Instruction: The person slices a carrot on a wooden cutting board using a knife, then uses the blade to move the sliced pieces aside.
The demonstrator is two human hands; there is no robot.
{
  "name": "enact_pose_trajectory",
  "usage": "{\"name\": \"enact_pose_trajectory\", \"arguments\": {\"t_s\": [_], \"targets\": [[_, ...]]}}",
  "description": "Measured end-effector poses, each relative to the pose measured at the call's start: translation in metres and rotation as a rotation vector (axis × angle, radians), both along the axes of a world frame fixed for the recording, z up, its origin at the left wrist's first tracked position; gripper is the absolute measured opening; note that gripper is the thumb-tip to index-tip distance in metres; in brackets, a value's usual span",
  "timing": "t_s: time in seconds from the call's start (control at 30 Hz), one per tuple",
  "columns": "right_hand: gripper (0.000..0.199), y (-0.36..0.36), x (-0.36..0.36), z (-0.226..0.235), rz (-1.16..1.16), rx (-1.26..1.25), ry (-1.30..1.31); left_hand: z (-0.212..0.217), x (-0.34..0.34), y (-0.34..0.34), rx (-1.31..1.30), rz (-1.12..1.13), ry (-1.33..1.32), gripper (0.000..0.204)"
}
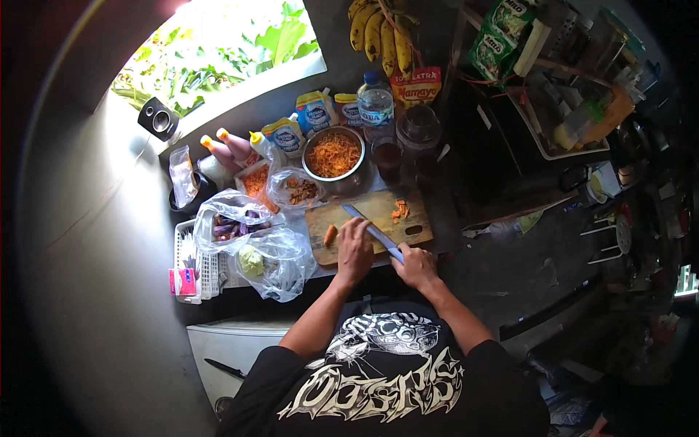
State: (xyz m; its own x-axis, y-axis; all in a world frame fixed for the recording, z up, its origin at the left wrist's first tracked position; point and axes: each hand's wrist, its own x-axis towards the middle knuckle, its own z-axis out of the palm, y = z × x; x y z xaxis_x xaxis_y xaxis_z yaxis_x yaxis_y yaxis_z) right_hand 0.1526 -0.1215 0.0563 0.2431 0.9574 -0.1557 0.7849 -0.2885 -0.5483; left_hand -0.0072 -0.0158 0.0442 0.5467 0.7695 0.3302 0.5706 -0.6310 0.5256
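A purplish-bladed knife (380,234) slants across the wooden cutting board (322,216), and my right hand (417,268) is closed around its handle. Beside the blade is my left hand (354,251), its fingers stretched forward and slightly apart; whether they touch the blade is hard to see. A carrot piece (330,234) lies on the board, left of that hand. Small cut carrot pieces (400,210) are heaped at the board's right side. Behind the board stands a steel bowl (335,179) filled with shredded carrot (334,154).
Left of the board are plastic bags with a pale green vegetable (251,261) and purple produce (231,226), plus a white basket (207,271). A water bottle (376,109), dark drink glass (386,156) and pouches (315,111) line the back. Bananas (382,36) hang above.
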Motion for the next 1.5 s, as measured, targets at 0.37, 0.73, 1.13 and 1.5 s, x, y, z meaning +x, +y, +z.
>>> {"name": "enact_pose_trajectory", "arguments": {"t_s": [0.37, 0.73, 1.13, 1.5], "targets": [[0.029, 0.000, -0.002, -0.011, -0.171, 0.043, 0.145, -0.036, -0.032, -0.003, -0.207, 0.215, -0.036, 0.022], [0.030, -0.002, -0.008, -0.026, -0.181, 0.088, 0.327, -0.039, 0.010, 0.009, -0.239, 0.229, -0.119, 0.016], [0.030, 0.026, -0.007, -0.004, -0.050, -0.169, 0.154, -0.042, 0.006, 0.025, -0.041, 0.047, -0.036, 0.015], [0.025, 0.033, -0.029, 0.004, 0.038, -0.201, -0.091, -0.044, 0.012, 0.021, -0.019, 0.140, 0.160, 0.021]]}}
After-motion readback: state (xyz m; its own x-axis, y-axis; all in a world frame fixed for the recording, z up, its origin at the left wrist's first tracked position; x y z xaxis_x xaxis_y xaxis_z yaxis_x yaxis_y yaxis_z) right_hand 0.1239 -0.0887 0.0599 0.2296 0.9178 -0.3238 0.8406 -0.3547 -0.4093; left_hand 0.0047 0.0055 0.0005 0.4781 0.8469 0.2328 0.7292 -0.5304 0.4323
